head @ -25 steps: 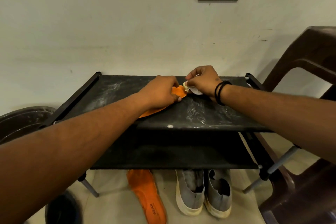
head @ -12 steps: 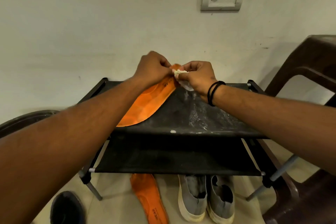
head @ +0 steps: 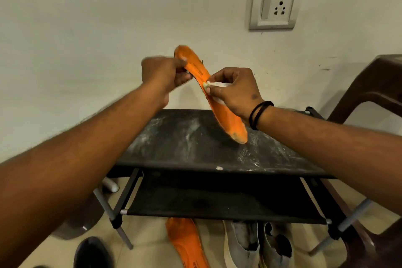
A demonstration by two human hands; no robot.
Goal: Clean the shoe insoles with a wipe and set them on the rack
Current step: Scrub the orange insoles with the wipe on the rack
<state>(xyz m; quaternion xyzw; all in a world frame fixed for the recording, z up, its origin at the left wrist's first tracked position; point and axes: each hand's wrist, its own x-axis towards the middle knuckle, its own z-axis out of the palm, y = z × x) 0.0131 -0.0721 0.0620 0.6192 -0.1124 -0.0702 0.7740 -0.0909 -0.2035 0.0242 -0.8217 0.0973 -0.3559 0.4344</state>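
Two hands work one insole (head: 219, 102): left hand (head: 162, 74) pinches its end, right hand (head: 233, 91) presses a wipe (head: 210, 84); light, bendy, best gripped at the ends.

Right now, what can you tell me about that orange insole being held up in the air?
The orange insole is a long, thin, flexible-looking foam piece with faint dark print near its upper end. It is held tilted above the dusty black rack, upper end toward the wall, lower end slightly grubby. The left hand grips its upper end; the right hand presses a crumpled white wipe against its middle.
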